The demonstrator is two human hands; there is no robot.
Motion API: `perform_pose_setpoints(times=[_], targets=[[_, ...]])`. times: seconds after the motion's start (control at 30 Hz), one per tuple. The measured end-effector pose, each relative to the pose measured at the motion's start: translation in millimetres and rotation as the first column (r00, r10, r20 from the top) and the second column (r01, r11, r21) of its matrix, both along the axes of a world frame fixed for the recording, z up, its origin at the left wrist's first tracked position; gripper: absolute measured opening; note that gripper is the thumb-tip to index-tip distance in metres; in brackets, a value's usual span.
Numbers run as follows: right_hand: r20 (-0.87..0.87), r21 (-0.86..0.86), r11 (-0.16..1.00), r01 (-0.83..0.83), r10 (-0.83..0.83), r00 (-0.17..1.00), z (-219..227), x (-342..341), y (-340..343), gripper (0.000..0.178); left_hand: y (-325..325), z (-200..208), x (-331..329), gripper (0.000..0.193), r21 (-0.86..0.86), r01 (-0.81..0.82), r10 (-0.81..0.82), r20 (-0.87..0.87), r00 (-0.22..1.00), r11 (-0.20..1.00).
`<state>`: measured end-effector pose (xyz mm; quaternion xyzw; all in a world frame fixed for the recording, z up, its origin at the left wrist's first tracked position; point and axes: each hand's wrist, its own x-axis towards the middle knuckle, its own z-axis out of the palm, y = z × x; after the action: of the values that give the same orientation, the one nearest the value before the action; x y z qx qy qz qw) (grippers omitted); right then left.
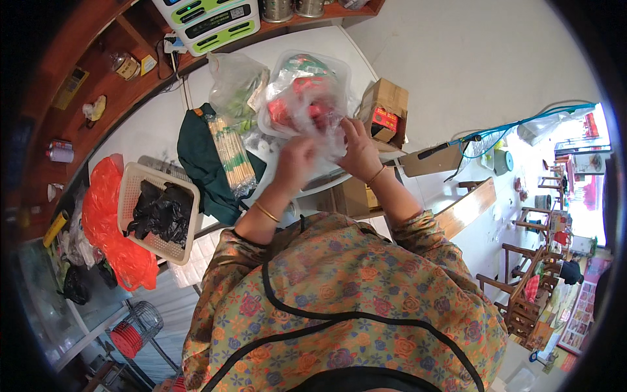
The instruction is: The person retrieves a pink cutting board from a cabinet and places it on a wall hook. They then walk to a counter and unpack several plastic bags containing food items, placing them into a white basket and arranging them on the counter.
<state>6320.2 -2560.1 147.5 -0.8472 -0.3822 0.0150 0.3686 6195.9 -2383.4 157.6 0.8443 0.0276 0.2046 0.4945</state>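
My right hand [359, 151] pinches the edge of a thin clear plastic bag [324, 134], which is blurred. Beside it on the left, my left hand [296, 162] is smeared by motion close to the same bag, and its fingers cannot be made out. Just beyond both hands, a translucent plastic tub [343, 68] holds red and green wrapped packets [307, 83]. Left of the tub lies a clear bag with something green inside [238, 85]. A pack of wooden chopsticks [230, 153] rests on dark green cloth [196, 153], near my left wrist.
A cream basket [191, 225] of black plastic bags stands at left beside an orange-red plastic bag [104, 215]. An open cardboard box [390, 98] sits right of the tub. White-green power bank dock [222, 26] occupies the wooden shelf. Wooden stools and tables [522, 281] are far right.
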Motion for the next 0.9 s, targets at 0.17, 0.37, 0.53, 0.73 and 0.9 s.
perform_pose_setpoints(times=[0.17, 0.37, 0.53, 0.73, 0.9], targets=[[-0.518, 0.43, 0.901, 0.051, 0.201, 0.831, -43.4, 21.5, 19.4, 0.045, -44.2, 55.4, 11.0, 0.022, 0.13, 0.149, -0.181, 0.285, 0.941, 0.98], [-0.208, -0.067, 0.928, 0.366, -0.372, 0.905, 29.4, 18.0, 2.4, 0.025, -12.8, 36.8, 9.1, 0.021, -0.072, -0.143, 0.16, 0.408, 0.899, 0.987], [-0.28, 0.29, 0.859, 0.422, -0.346, 0.895, 96.4, -24.4, -67.4, 0.023, 69.3, -85.6, 32.0, 0.032, 0.158, -0.645, 0.647, 0.046, 0.761, 0.747], [-0.691, 0.574, 0.56, 0.597, -0.06, 0.72, 94.3, -85.2, -138.4, 0.034, 81.2, -154.7, 25.8, 0.028, -0.446, -0.488, 0.286, -0.447, 0.848, 0.75], [-0.628, 0.501, 0.653, 0.568, -0.177, 0.758, 106.3, -118.0, -179.4, 0.039, 49.5, -110.1, -42.5, 0.037, -0.526, -0.451, -0.032, -0.675, 0.737, 0.721]])
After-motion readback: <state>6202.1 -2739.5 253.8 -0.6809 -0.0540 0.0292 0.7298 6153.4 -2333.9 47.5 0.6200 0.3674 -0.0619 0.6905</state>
